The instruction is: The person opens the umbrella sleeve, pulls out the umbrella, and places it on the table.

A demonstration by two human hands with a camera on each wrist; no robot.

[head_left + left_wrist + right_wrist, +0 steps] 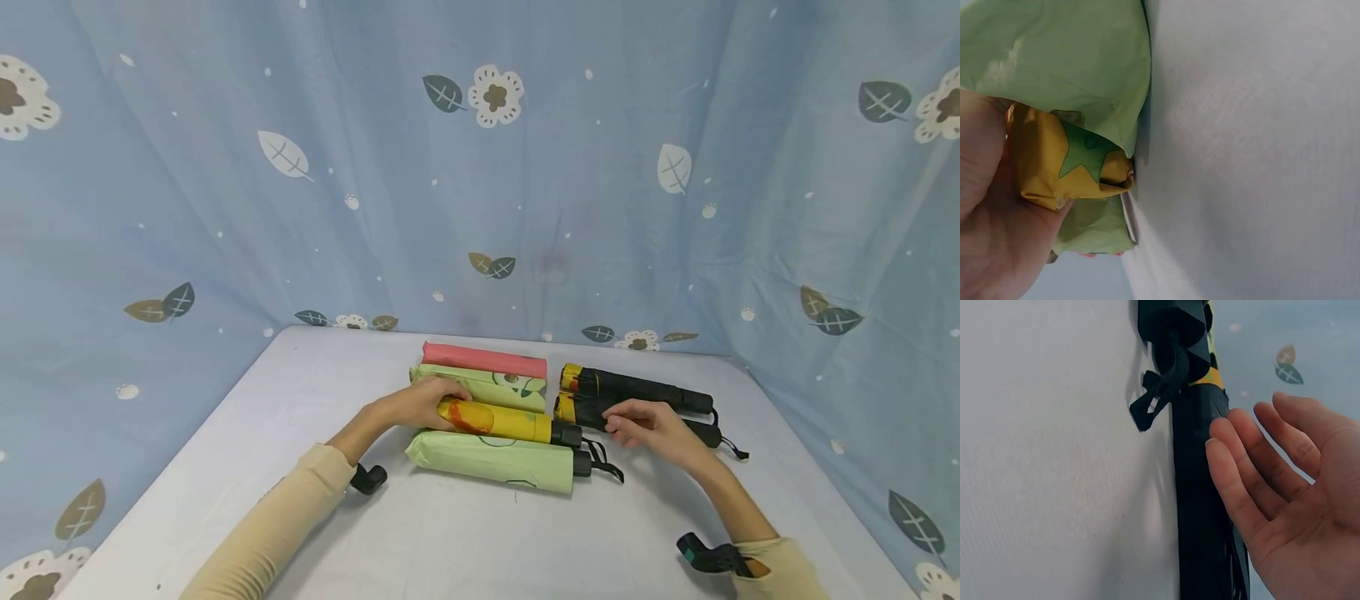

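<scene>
My left hand (423,403) grips the left end of a folded yellow umbrella (517,423) with an orange patch, thumb and fingers on either side. That umbrella lies between two light green folded umbrellas, one nearer (495,462) and one farther (480,387). Its black handle and strap point right. In the left wrist view, a green star shows on its yellow end (1041,150). Over the nearer of two black folded umbrellas (585,410) hovers my right hand (660,429), fingers loosely bent and holding nothing. The right wrist view shows its fingertips right beside the black cover (1194,481).
Behind the green umbrellas lies a pinkish-red one (483,359). A second black umbrella with a yellow end (637,387) lies at the back right. A white-covered table (480,542) bears them all, with a blue patterned curtain (555,183) around its back and sides.
</scene>
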